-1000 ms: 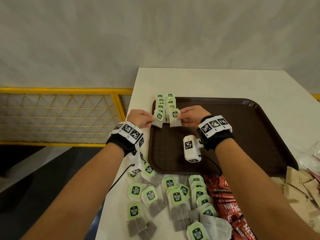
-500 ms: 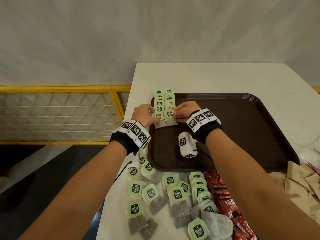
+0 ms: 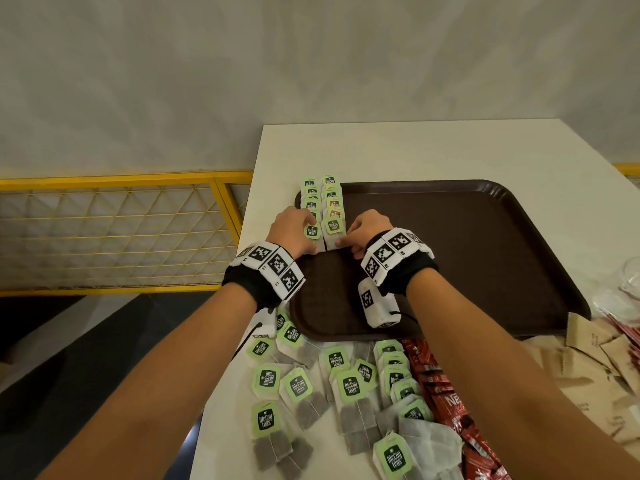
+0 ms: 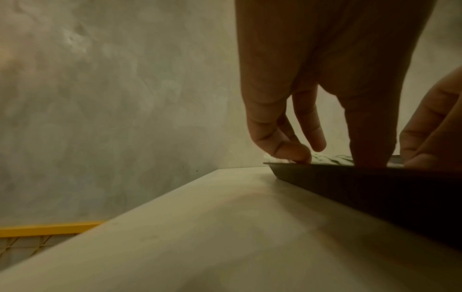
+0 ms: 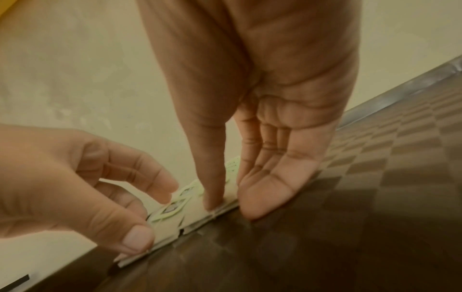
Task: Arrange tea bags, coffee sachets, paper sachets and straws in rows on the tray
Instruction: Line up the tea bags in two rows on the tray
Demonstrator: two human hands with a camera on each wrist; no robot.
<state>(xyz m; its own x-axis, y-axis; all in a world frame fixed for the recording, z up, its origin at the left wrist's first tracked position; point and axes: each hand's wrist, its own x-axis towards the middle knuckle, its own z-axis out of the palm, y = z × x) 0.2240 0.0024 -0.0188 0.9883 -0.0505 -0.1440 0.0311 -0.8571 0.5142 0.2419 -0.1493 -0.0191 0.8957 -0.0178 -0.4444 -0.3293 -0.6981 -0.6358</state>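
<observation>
Loose tea bags [image 3: 349, 386] and red coffee sachets [image 3: 446, 400] on table [image 3: 415, 150], near tray [image 3: 485, 237]

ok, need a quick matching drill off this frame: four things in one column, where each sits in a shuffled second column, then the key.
Things
1. tea bag rows
2. loose tea bags
3. red coffee sachets
4. brown paper sachets

Places
A. on the table at the tray's near right corner
B. along the left edge of the tray, under the fingers of the left hand and right hand
C. scattered on the table in front of the tray, between the forearms
D. in a heap just right of the loose tea bags

Pairs: 1-B, 2-C, 3-D, 4-A
</observation>
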